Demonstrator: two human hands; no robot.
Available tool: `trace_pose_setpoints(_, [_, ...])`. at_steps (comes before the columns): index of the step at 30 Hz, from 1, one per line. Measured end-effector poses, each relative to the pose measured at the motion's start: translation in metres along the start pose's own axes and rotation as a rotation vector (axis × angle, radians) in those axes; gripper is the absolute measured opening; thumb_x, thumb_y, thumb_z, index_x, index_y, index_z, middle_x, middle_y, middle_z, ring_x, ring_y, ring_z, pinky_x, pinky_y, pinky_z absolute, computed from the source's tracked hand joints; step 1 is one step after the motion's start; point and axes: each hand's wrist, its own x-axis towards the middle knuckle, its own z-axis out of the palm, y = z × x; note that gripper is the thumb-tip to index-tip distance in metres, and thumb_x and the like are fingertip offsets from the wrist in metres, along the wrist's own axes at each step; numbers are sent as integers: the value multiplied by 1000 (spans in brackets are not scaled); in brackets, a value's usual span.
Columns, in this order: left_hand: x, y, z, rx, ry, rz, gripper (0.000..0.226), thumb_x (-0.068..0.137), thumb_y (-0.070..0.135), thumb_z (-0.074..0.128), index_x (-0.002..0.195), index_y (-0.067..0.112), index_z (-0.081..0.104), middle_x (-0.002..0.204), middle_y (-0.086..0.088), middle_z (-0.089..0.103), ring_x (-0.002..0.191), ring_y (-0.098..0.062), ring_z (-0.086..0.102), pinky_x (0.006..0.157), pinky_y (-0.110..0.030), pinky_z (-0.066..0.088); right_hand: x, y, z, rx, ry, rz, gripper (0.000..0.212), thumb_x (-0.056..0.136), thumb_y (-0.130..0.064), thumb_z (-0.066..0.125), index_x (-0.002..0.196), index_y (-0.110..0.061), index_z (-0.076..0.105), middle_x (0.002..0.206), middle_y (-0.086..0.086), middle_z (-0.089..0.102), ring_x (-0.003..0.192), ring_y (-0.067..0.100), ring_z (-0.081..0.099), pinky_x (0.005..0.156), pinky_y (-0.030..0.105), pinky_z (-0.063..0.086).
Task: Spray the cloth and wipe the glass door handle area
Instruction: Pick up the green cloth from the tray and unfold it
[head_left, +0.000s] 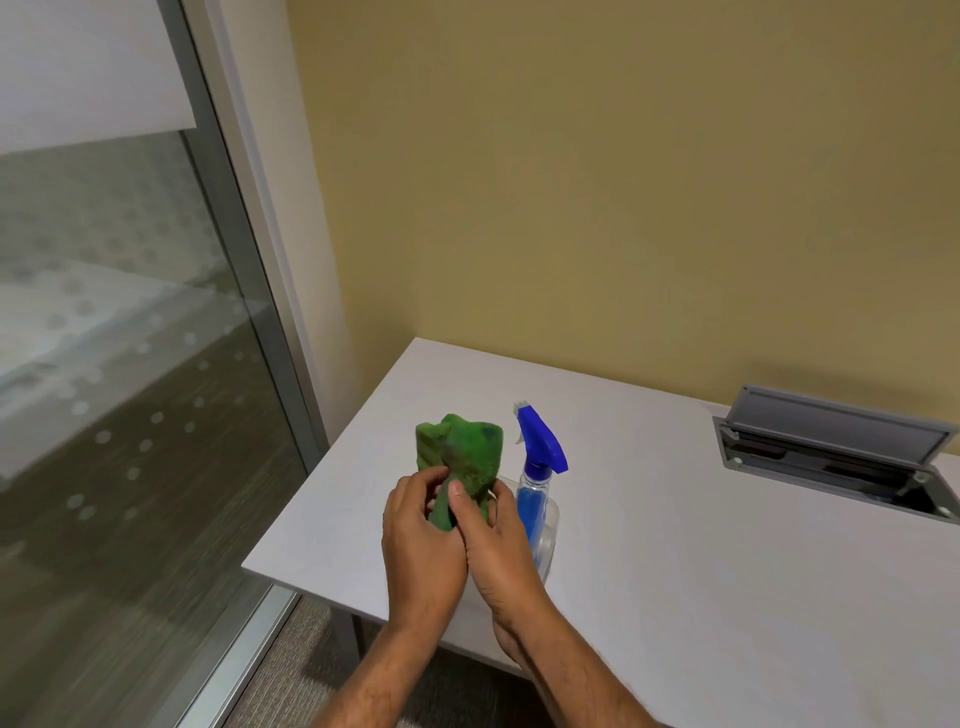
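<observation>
Hidden or unclear: no door handle can be made out. The glass panel fills the left of the view and is cut off by the top, left and bottom edges; its upper part carries a frosted band, and lower down a pattern of pale dots blurs what lies behind. Both forearms run out of the bottom edge. The lower body of the spray bottle is partly covered by the right hand.

Surface and room: a white surface stands against a yellow wall, its left edge close to the metal frame of the glass. A grey cable hatch, lid raised, is set into the surface near the back edge, towards the right. Carpeted floor shows below the left front corner.

Items: the spray bottle, clear with blue liquid and a blue trigger head, stands upright near the left edge. The green cloth, bunched, is held above the surface just left of the bottle.

Hands: the left hand and right hand are both closed around the lower part of the cloth, fingers pinching its folds, hands touching each other.
</observation>
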Motion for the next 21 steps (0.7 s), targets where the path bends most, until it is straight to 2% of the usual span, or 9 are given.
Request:
trace_pose_setpoints(3, [-13,10,-15,-9,-114,149,43,91,17,77,130,30,66,120,19,63,122,-13,61,101,-35,56,-1,-9,-1,103,68,-46,46,90,-35,73,133,-28,57,119,-3,73,111,10,70,98,38,58])
trace_pose_setpoints(6, [-22,18,-31,0,38,271,44,95,35,63,138,29,62,132,18,61,130,-12,54,106,-33,49,-1,-17,-2,138,106,-72,39,93,-29,71,130,-28,60,119,-2,74,111,16,70,97,43,59])
trace_pose_setpoints(8, [-20,26,-37,-110,172,131,52,98,42,65,147,28,52,141,11,57,129,-3,55,100,-21,50,-3,-20,2,131,93,-79,35,93,-32,69,128,-31,61,118,-6,75,109,13,71,95,42,60])
trace_pose_setpoints(10, [-14,37,-38,-364,162,-90,60,90,43,71,145,29,54,137,3,64,113,5,66,79,-9,56,-7,-21,8,163,77,-71,32,94,-35,68,125,-32,62,116,-7,76,107,12,72,93,40,61])
trace_pose_setpoints(13, [-10,40,-40,-611,240,-228,50,77,41,78,124,27,70,117,-1,79,102,-11,77,68,-16,61,-9,-23,13,218,67,-3,35,96,-40,64,130,-32,60,117,-5,75,105,15,73,81,32,63])
trace_pose_setpoints(15, [-13,43,-41,-632,295,-231,50,74,41,82,121,27,72,114,0,81,104,-19,79,73,-24,65,-8,-24,14,239,62,52,38,97,-42,62,132,-31,58,119,-3,74,106,17,72,80,33,63])
trace_pose_setpoints(18, [-18,47,-41,-582,247,-166,63,71,44,86,129,28,68,117,3,81,112,-19,76,90,-36,64,-7,-25,17,274,79,84,39,97,-41,62,133,-28,57,118,-2,74,105,16,72,83,33,63])
trace_pose_setpoints(20, [-15,46,-40,-644,200,-238,78,66,44,88,138,28,62,122,0,79,116,-20,74,99,-40,58,-4,-25,18,296,94,83,40,97,-38,62,135,-26,55,119,-2,74,104,15,72,80,30,62])
trace_pose_setpoints(21, [-14,44,-38,-698,181,-306,82,64,42,90,139,26,61,124,-2,78,117,-21,73,101,-40,56,-3,-26,19,304,93,92,41,98,-38,61,136,-25,54,121,0,72,106,16,71,84,33,62])
